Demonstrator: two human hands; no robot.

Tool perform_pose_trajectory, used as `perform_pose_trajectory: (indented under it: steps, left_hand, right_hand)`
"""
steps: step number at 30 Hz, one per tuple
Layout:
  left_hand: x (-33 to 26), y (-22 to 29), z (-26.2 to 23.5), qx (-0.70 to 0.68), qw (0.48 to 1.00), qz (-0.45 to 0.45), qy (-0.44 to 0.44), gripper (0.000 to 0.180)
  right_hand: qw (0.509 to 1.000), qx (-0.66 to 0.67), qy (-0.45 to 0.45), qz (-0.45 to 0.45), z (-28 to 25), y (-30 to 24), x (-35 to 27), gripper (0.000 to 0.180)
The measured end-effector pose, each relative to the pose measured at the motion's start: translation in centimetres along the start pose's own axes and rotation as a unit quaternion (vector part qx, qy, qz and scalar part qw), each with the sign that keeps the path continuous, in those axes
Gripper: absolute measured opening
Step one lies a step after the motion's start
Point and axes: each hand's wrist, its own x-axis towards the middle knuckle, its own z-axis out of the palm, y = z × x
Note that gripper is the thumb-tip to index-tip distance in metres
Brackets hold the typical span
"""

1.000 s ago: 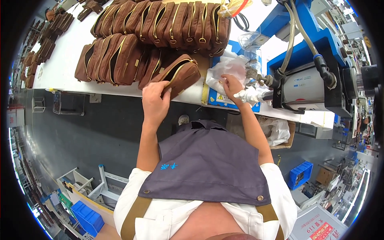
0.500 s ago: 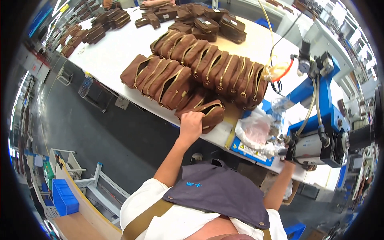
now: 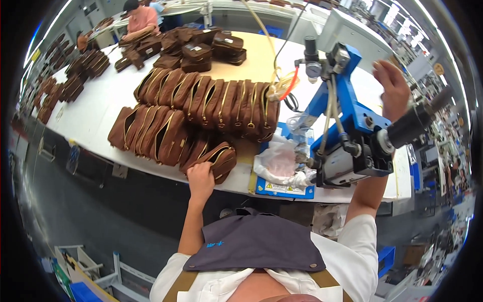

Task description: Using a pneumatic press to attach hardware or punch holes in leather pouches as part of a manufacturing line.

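My left hand [image 3: 201, 177] is closed on the near edge of a brown zippered pouch [image 3: 223, 160], whose gold zip gapes. This pouch lies at the table's front edge, at the right end of a row of similar pouches [image 3: 146, 132]. A second, longer row of brown pouches [image 3: 221, 105] stands behind it. My right hand [image 3: 392, 83] is raised beyond the blue pneumatic press [image 3: 347, 121], its fingers loosely bent and apart from the thumb, with nothing visible in them. The press hides part of my right forearm.
A clear plastic bag [image 3: 276, 161] lies on the press's blue base [image 3: 287, 188]. Air hoses [image 3: 332, 110] and a black cylinder [image 3: 415, 121] jut around the press. More dark brown pouches [image 3: 196, 53] are heaped farther back. A person in pink [image 3: 142, 21] sits at the far left.
My right hand has risen from behind the press, low at the right, to beyond its far side. My left hand stays on the pouch. The whole view has shifted right.
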Motion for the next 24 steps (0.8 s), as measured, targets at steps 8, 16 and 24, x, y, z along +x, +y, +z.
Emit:
perform_pose_trajectory:
  steps: [8, 16, 24]
  left_hand:
    - [-0.3, 0.6, -0.2, -0.025, 1.000, -0.012, -0.011, 0.019]
    - [0.0, 0.9, -0.1, -0.010, 1.000, -0.011, -0.002, 0.017]
    - [0.6, 1.8, -0.8, 0.006, 1.000, 0.010, -0.001, 0.040]
  right_hand:
    - [0.970, -0.195, -0.066, -0.132, 2.2, 2.0, 3.4, 0.015]
    - [0.957, -0.202, -0.154, -0.139, 1.3, 1.5, 4.6, 0.017]
    - [0.942, -0.224, -0.193, -0.160, 0.0, 1.4, 4.6, 0.024]
